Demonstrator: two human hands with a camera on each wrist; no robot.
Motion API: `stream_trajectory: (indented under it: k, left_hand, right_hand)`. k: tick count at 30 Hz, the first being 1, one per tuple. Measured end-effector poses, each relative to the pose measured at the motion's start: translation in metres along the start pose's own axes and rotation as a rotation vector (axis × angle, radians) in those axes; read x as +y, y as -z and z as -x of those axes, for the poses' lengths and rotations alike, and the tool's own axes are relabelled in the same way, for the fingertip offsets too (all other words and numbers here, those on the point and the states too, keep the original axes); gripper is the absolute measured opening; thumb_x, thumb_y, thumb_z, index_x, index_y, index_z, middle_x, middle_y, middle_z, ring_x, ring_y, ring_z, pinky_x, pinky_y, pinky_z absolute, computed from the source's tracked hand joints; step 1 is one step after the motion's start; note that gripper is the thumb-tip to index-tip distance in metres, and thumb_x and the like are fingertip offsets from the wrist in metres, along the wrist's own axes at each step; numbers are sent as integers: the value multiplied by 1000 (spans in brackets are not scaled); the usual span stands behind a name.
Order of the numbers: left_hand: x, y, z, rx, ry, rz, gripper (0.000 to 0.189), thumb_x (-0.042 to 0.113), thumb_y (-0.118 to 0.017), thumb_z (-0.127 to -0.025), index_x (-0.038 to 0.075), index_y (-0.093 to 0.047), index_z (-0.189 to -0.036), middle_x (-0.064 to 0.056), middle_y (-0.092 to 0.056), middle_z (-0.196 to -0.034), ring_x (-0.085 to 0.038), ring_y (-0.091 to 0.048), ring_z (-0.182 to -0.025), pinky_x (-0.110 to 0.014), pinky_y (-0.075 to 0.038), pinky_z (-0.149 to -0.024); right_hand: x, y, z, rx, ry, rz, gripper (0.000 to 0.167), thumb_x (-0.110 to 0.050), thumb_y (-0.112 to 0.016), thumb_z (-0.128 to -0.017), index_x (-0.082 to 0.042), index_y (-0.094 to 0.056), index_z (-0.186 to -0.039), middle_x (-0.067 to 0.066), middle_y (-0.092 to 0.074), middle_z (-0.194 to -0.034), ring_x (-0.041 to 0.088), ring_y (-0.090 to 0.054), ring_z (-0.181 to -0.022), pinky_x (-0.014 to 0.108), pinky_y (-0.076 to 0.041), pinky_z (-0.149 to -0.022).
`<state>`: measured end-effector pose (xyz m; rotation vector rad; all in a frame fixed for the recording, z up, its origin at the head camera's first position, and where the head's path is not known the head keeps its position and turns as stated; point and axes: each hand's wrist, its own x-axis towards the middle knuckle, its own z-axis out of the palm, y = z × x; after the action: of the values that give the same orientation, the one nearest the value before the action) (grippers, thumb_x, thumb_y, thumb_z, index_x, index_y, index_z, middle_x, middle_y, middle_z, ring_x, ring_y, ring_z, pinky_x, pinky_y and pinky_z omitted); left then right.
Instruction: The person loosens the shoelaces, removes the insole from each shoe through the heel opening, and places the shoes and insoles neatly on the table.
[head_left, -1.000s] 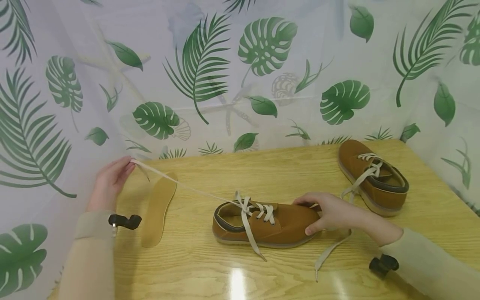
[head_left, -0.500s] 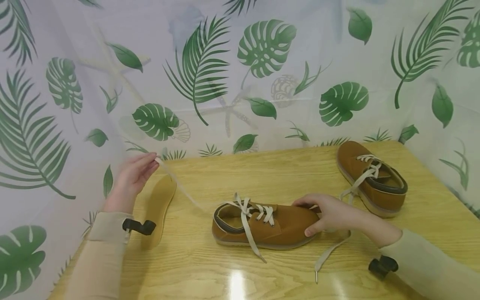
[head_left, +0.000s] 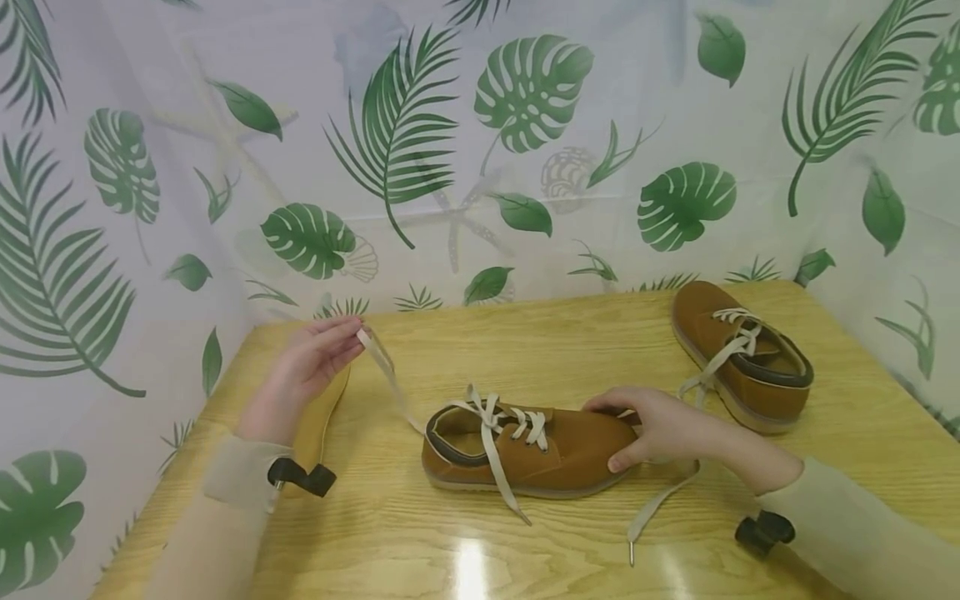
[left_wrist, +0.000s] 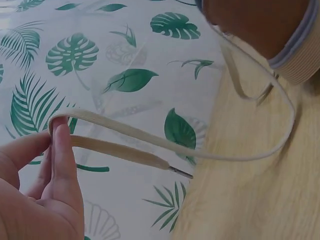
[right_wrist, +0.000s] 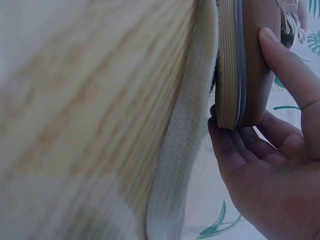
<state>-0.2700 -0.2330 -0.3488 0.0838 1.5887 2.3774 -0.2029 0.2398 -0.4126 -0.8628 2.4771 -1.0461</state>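
A brown shoe (head_left: 577,450) with cream laces lies mid-table, toe to the right. My right hand (head_left: 660,429) grips its toe, thumb on the near side; in the right wrist view the fingers wrap round the sole's end. My left hand (head_left: 318,362) is raised left of the shoe, pinching a cream shoelace (left_wrist: 135,132) between thumb and fingers. That lace loops slackly from the fingertips down to the shoe's heel side, and its metal-tipped end hangs free past the fingers. The other lace end drapes over the shoe's near side.
A second brown shoe (head_left: 772,392) stands at the back right, its loose lace trailing behind my right hand to the table's front. A tan insole (head_left: 318,433) lies at the left, partly covered by my left arm. Leaf-print cloth (head_left: 450,125) hangs behind the wooden table (head_left: 360,533).
My left hand has moved right, towards the shoe, with the lace, which has gone from taut to slack. My right hand and the shoe have stayed in place.
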Motion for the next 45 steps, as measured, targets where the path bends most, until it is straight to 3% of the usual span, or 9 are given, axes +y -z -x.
stream_trajectory:
  k: [9, 16, 20, 23, 25, 29, 36, 45]
  left_hand:
    - [-23, -18, 17, -118, 80, -194, 39, -4, -49, -110, 13, -79, -92, 1, -80, -88, -4, -76, -76, -17, -63, -74]
    - [-42, -19, 24, -140, 92, -347, 35, 0, -53, -109, 18, -80, -94, 6, -80, -91, -5, -76, -83, -19, -63, -80]
    - [-50, -16, 25, -102, 72, -589, 18, 4, -62, -105, 5, -79, -103, 7, -78, -97, -5, -74, -83, -22, -63, -81]
    - [-54, -13, 26, -92, 76, -773, 20, 7, -66, -104, -9, -74, -112, -5, -80, -101, -9, -75, -81, -28, -65, -81]
    - [-55, -12, 27, -109, 93, -835, 26, 8, -66, -104, -14, -71, -116, -16, -81, -103, -13, -78, -81, -34, -67, -82]
    - [-55, -11, 27, -136, 122, -873, 28, 9, -64, -106, -16, -69, -118, -24, -80, -103, -19, -81, -84, -37, -67, -81]
    - [-42, -16, 31, -147, 99, -865, 29, 8, -61, -107, -17, -67, -121, -16, -80, -99, -14, -80, -83, -35, -67, -81]
    - [-24, -36, 28, -191, 63, -875, 28, 10, -60, -108, -14, -67, -122, -9, -79, -96, -11, -79, -83, -38, -67, -84]
  right_hand:
    - [0, 0, 0, 7, 0, -2, 73, -22, -94, -82, 2, -61, -142, 19, -67, -139, 37, -65, -125, 29, -58, -101]
    - [1, -1, 0, 0, -13, -19, 73, -22, -94, -82, 1, -61, -143, 19, -66, -140, 37, -65, -125, 28, -57, -101]
    - [1, -2, 1, -1, -16, -25, 74, -23, -94, -82, 2, -60, -143, 19, -66, -140, 38, -64, -125, 27, -57, -101]
    - [1, -1, 1, -1, -18, -38, 74, -22, -94, -82, 2, -60, -143, 20, -66, -141, 38, -64, -126, 27, -57, -101]
    - [1, -1, 1, -2, -16, -43, 74, -21, -94, -82, 3, -60, -143, 21, -65, -141, 39, -64, -126, 28, -57, -101]
    - [-1, -1, 1, -2, -17, -39, 74, -20, -94, -81, 3, -60, -143, 21, -65, -140, 39, -64, -126, 29, -57, -101]
    - [-5, 0, 1, -1, -27, -32, 74, -20, -94, -82, 4, -60, -143, 21, -65, -140, 40, -64, -126, 32, -58, -102]
    - [-4, 0, 1, -9, -48, -38, 73, -21, -94, -82, 1, -60, -144, 20, -64, -142, 39, -63, -126, 31, -57, -101]
